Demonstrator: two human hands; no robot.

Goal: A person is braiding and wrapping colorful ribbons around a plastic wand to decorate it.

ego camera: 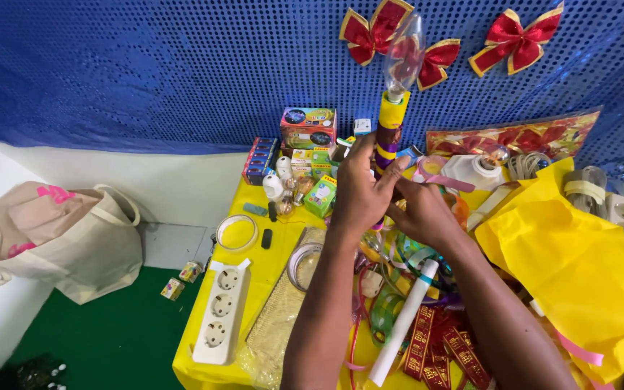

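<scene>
Two hands, left hand point(359, 191), right hand point(424, 213), one wrapped bulb stick point(391, 119), three red bows point(518, 40)

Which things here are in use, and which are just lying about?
In hand: left hand and right hand hold the ribbon-wrapped stick topped by a clear bulb.
Lying about: white power strip, cloth bag, yellow paper, small boxes, white tube.

Both hands point(391, 198) hold a ribbon-wrapped bulb holder point(390, 126).

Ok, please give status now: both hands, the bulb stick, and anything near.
Left hand and right hand grip wrapped stick. Clear bulb on top, upright. Ribbon rolls crowd below.
</scene>
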